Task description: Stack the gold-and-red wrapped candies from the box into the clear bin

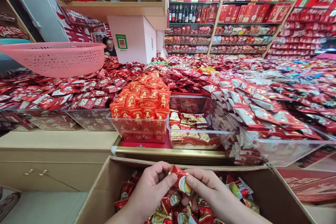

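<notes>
Both hands were busy: left hand [157,187] and right hand [211,190] pinched one red-and-gold packet [181,181] between them, above an open carton [286,196]. Plenty of loose packets [182,217] lay inside it, so much seemed left. On the counter [170,152] beyond, a see-through bin [189,102] was only partly filled; the neighbouring orange packets [143,99] rose heaped above their bin's rim.

Orange packets [147,94] are carrying gold characters, 五 and 門 among them, and HAPPY. A green sign [121,37] on the pillar [132,49] is displaying a QR code [121,43]. Print on the held packet [181,179] is appearing too small to read.
</notes>
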{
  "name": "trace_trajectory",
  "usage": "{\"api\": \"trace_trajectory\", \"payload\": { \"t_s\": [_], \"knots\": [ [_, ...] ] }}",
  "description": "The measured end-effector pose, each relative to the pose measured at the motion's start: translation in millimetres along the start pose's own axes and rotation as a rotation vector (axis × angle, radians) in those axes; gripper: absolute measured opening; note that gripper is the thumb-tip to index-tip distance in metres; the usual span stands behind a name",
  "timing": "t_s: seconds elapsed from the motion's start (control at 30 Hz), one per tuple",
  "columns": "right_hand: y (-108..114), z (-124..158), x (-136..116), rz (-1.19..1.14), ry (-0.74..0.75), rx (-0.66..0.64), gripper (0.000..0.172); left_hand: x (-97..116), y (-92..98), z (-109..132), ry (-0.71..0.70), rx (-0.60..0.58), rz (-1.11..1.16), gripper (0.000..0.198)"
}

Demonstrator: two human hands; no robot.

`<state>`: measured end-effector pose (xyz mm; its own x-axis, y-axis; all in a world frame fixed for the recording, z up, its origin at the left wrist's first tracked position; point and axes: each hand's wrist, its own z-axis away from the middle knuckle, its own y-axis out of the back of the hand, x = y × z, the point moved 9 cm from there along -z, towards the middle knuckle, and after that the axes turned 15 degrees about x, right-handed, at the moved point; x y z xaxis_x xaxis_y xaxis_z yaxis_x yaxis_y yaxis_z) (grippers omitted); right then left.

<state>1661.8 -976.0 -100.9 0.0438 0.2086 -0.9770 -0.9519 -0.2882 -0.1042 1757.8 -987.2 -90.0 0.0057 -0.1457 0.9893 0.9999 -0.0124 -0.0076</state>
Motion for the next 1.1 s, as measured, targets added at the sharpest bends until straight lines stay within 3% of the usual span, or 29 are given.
{"api": "trace_trajectory", "payload": {
  "t_s": [0.13,0.23,0.37,0.47,0.67,0.93,1.03,1.1],
  "knots": [
    [10,4,-15,0.241,0.176,0.093,0.028,5,0.6,3,-0.039,-0.021,-0.056,0.017],
    [8,8,-27,0.332,0.261,0.087,0.02,7,3.3,5,-0.073,-0.006,-0.095,0.018],
    [12,7,-23,0.339,0.227,0.13,0.011,4,0.8,6,-0.058,-0.049,-0.085,0.022],
    [17,5,-14,0.298,0.182,0.17,0.013,1,-3.2,6,-0.028,-0.105,-0.046,0.025],
    [10,10,-23,0.482,0.276,0.128,0.014,1,5.2,6,-0.032,-0.039,-0.118,0.03],
    [2,4,-16,0.281,0.051,0.072,0.027,2,13.4,9,-0.038,0.049,-0.027,0.043],
    [1,7,-30,0.355,0.061,0.056,0.024,6,10.9,11,-0.038,-0.001,0.077,0.045],
    [6,8,-55,0.408,0.132,0.084,0.02,11,8.1,13,-0.048,-0.055,0.167,0.041]
  ]
}}
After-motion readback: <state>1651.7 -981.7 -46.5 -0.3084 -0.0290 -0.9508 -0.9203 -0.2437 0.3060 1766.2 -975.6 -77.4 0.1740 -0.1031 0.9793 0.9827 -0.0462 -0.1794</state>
